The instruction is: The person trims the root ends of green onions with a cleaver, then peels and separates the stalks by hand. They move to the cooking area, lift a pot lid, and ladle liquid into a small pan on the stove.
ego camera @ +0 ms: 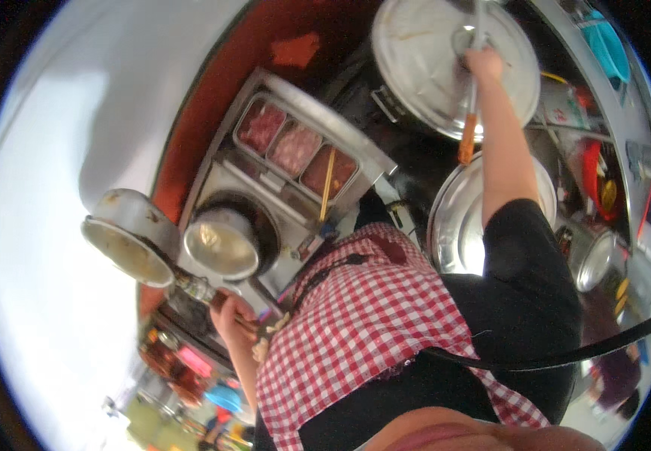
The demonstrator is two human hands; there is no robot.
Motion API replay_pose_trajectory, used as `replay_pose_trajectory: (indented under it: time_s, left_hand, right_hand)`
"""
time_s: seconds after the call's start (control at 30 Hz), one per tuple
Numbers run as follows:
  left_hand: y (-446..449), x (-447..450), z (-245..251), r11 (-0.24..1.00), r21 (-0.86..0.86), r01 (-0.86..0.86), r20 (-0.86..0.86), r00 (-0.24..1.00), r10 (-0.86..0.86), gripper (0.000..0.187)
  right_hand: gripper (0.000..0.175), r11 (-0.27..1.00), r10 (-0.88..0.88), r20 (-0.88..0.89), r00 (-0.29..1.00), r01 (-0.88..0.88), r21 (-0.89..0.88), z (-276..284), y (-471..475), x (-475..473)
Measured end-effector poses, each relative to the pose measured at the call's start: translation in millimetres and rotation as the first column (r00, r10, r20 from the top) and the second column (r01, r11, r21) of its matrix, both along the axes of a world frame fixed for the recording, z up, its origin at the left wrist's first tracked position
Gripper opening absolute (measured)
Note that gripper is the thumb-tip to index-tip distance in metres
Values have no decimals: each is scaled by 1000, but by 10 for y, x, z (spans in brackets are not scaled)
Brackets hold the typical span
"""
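My left hand (232, 315) is closed around the handle of a metal saucepan (128, 242), which is tilted at the left. Beside it a second metal pot (221, 242) with a pale interior stands on the steel counter. My right hand (484, 62) is at the knob of a large round metal lid (415, 51), gripping it. A long metal utensil with an orange-brown handle (468, 138) runs under or through that hand; whether the fingers hold it too, I cannot tell. Another wide, round, shiny metal lid or basin (443, 225) lies beside my right arm.
Three rectangular metal containers, two with raw meat (260, 127) (294, 147) and one with brownish-red contents (325, 175), sit in a steel counter. Wooden chopsticks (328, 183) rest on the third. A red basin (593, 175), a metal pot (594, 262) and a blue basin (607, 48) are at the right.
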State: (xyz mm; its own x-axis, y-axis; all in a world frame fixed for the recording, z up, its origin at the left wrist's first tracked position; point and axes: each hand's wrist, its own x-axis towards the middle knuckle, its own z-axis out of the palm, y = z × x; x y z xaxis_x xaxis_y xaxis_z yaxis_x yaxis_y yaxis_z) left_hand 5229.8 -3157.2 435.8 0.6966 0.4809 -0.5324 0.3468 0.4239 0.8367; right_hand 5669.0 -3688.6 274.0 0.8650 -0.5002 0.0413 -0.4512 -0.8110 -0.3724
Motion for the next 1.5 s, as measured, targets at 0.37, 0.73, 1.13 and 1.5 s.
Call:
replay_pose_trajectory:
  time_s: [0.37, 0.73, 1.13, 1.5]
  left_hand:
    - [-189, 252, 224, 983, 59, 173, -92, 982, -167, 19]
    - [-165, 354, 70, 991, -13, 134, 48, 990, -133, 24]
    - [53, -343, -619, 843, -439, 309, 309, 934, -182, 30]
    - [46, -323, -696, 827, -380, 415, 393, 882, -261, 30]
  right_hand:
    - [31, 985, 18, 75, 997, -31, 170, 660, 115, -207]
    - [35, 959, -144, 182, 973, 92, 269, 1124, -1412, 1009]
    - [22, 379, 213, -12, 977, -71, 922, 1300, 984, -3267]
    - [22, 808, 521, -556, 647, -164, 566, 102, 416, -2115]
